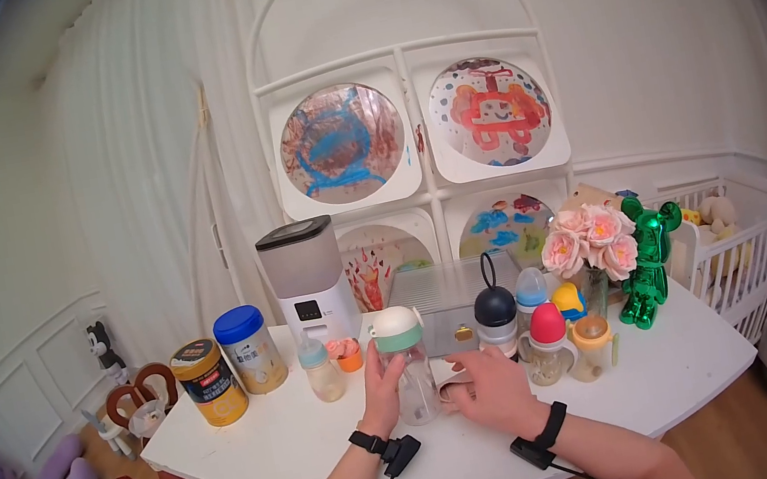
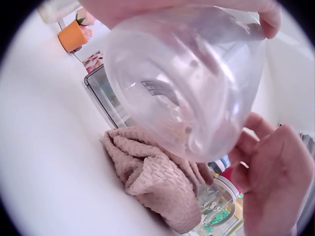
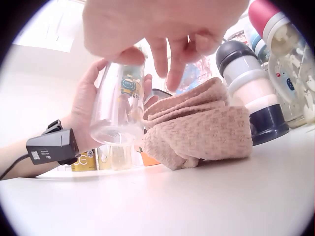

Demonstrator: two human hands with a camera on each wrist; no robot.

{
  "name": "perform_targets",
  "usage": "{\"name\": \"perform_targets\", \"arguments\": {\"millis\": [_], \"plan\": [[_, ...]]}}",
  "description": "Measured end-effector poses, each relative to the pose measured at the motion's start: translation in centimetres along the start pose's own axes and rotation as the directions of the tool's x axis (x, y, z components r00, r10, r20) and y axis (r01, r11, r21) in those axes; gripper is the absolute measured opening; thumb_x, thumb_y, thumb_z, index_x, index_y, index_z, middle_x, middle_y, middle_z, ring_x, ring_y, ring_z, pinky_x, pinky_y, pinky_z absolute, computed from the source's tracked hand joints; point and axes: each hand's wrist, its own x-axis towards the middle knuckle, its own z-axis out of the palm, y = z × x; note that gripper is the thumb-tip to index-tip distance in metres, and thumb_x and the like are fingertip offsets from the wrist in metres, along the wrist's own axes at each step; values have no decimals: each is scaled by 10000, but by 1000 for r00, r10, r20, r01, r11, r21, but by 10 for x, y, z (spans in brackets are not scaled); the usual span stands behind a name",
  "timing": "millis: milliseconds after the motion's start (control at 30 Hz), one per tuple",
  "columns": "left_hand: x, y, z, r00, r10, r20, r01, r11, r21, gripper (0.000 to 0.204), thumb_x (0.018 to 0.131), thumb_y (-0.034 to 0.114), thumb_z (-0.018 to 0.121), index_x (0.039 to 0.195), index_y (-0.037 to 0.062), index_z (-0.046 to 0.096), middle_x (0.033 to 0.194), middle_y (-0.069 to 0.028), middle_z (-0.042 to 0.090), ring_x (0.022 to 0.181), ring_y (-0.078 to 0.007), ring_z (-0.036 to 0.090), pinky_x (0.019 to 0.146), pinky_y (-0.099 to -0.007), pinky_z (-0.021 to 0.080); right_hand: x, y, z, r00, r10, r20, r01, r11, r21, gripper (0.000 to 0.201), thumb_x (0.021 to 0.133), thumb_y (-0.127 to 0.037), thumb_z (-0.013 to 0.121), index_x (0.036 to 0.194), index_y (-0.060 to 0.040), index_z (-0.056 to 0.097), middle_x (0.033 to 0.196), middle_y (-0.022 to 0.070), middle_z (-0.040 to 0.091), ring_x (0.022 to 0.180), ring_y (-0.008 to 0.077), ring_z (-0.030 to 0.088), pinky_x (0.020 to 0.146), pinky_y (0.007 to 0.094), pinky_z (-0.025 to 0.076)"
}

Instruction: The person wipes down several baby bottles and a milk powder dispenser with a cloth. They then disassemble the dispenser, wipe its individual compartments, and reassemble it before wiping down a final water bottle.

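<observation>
My left hand (image 1: 386,393) grips a clear bottle (image 1: 416,386) with a white domed top and a green collar. A small cartoon print shows on the bottle's side in the right wrist view, where its base hangs just above the tabletop. Close to the bottle's right side is my right hand (image 1: 502,390), fingers loosely extended and nothing held, its thumb right by the bottle in the right wrist view. Below the right hand lies a crumpled dusty-pink textured cloth (image 3: 202,130), partly hidden by that hand in the head view.
Right of the hands stand a dark-lidded stacked container (image 1: 495,312), a red-topped bottle (image 1: 551,354) and an orange-collared cup (image 1: 591,347). To the left are a small blue-topped bottle (image 1: 323,376), an orange pot (image 1: 349,357) and two tins. A white dispenser (image 1: 311,292) and a clear-lidded box (image 1: 445,305) stand behind.
</observation>
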Motion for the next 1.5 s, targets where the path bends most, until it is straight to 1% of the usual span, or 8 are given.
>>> {"name": "perform_targets", "arguments": {"millis": [267, 633, 800, 967, 1200, 1300, 1367, 1500], "plan": [[-4, -4, -6, 931, -125, 342, 213, 949, -233, 678, 1058, 425, 577, 1569, 28, 375, 1487, -160, 551, 1322, -289, 602, 1171, -480, 440, 8, -3, -10, 954, -25, -299, 160, 886, 435, 581, 943, -134, 704, 1481, -12, 521, 1369, 191, 601, 1153, 333, 625, 953, 384, 540], [-5, -12, -15, 817, -275, 506, 430, 876, -218, 663, 1060, 491, 522, 1541, 38, 468, 1500, -129, 578, 1407, -262, 528, 1179, -471, 425, 11, 11, -5, 978, -165, -124, 206, 726, 656, 658, 976, -176, 766, 1563, -114, 475, 1540, 147, 472, 1357, 287, 558, 996, 351, 603], [-9, -15, -17, 849, -441, 292, 498, 852, -159, 579, 1108, 448, 423, 1535, 60, 472, 1504, -122, 575, 1377, -295, 567, 1181, -473, 427, 9, 3, -7, 949, -291, -121, 305, 750, 587, 672, 946, -148, 796, 1547, -111, 497, 1541, 145, 478, 1268, 256, 645, 961, 341, 630], [-6, -2, 21, 898, -434, 78, 441, 881, -170, 588, 1160, 480, 318, 1523, 46, 479, 1469, -112, 599, 1348, -263, 586, 1138, -434, 471, 8, 5, -3, 984, -16, -175, 122, 779, 615, 470, 948, -143, 796, 1350, -41, 575, 1488, 158, 551, 1037, 269, 768, 863, 342, 650], [-10, -22, 8, 942, -301, 150, 274, 946, 174, 658, 1120, 598, 368, 1515, 80, 462, 1432, -112, 607, 1271, -239, 622, 1059, -457, 516, 7, 18, 15, 979, 6, -202, 121, 784, 609, 447, 948, -159, 802, 1276, -1, 542, 1541, 181, 533, 1004, 252, 784, 821, 340, 643], [-9, -9, 10, 931, -293, 218, 312, 948, -59, 668, 1098, 613, 416, 1511, 91, 479, 1389, -114, 629, 1245, -240, 628, 1045, -448, 524, 4, 11, 10, 982, 12, -188, 102, 805, 584, 328, 959, -180, 790, 1187, -16, 621, 1552, 191, 544, 996, 250, 784, 809, 336, 634], [-9, 5, 12, 916, -364, 170, 394, 897, -200, 678, 1085, 619, 441, 1505, 90, 492, 1376, -116, 636, 1239, -247, 632, 1053, -444, 520, 7, 8, 5, 875, -370, -313, 436, 883, 175, 204, 969, -209, 775, 1030, -31, 695, 1524, 197, 580, 957, 258, 782, 792, 330, 624], [-10, 21, 17, 892, -452, -4, 442, 874, -204, 733, 1026, 722, 461, 1426, 124, 600, 1306, -101, 671, 1249, -256, 606, 1029, -473, 513, 1, 18, 9, 929, -310, -204, 368, 836, 406, 121, 976, -148, 747, 975, -33, 711, 1498, 192, 615, 899, 251, 784, 798, 292, 613]]}}
